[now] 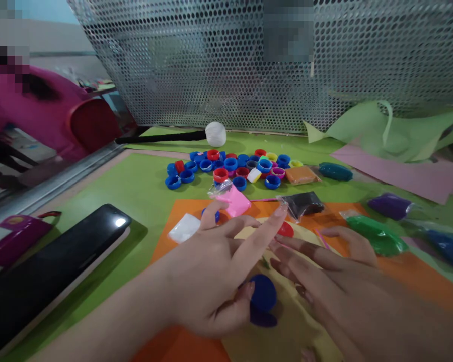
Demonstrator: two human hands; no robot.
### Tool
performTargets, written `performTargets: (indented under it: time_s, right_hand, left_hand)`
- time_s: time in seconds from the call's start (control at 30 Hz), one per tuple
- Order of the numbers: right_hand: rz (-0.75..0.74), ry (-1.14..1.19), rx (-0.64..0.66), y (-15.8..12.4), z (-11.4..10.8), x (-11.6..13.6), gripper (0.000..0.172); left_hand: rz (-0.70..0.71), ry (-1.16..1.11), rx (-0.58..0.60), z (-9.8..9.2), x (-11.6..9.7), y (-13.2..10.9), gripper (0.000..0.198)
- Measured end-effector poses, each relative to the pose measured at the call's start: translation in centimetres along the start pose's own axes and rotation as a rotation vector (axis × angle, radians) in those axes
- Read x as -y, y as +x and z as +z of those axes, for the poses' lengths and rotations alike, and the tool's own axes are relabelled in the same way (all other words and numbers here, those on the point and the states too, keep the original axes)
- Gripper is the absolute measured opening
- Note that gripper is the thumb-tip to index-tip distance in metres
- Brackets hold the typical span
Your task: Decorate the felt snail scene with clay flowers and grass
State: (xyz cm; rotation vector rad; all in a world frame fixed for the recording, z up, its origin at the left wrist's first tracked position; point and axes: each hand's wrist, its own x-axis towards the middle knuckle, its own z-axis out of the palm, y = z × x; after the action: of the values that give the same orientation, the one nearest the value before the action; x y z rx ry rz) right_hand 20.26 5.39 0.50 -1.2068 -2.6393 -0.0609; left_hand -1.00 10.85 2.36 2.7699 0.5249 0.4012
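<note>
My left hand (207, 271) reaches over a pale yellow paper piece (287, 322) with its fingers spread and its index finger extended. Its thumb overlaps the left edge of a round blue bottle cap (264, 292); whether it grips the cap I cannot tell. My right hand (343, 286) lies spread over the right side of the yellow piece. Its fingertips come close to my left index finger, beside a red bottle cap (286, 230). Thin pink lines show near the right fingers. Under the yellow piece lies an orange sheet (169, 342).
Several bottle caps (230, 164) cluster at the back. Around the sheet lie pink clay (234, 201), black clay (305, 202), green clay (377, 235) and a white packet (184, 228). A phone (60, 271) rests left. A perforated metal panel (204, 65) stands behind; a person in pink sits far left.
</note>
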Motion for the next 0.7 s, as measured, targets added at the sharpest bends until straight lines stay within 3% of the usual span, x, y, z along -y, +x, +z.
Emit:
performTargets:
  time_s: [0.5,0.7]
  right_hand:
    - [-0.067,0.001,0.014,0.11,-0.17,-0.01,0.063]
    - [-0.067,0.026,0.048,0.43,-0.84,0.32,0.057]
  left_hand:
    - [0.036,-0.046,-0.013,0.05,-0.05,0.09,0.072]
    - [0.03,-0.036,-0.02,-0.11,-0.24,0.03,0.075]
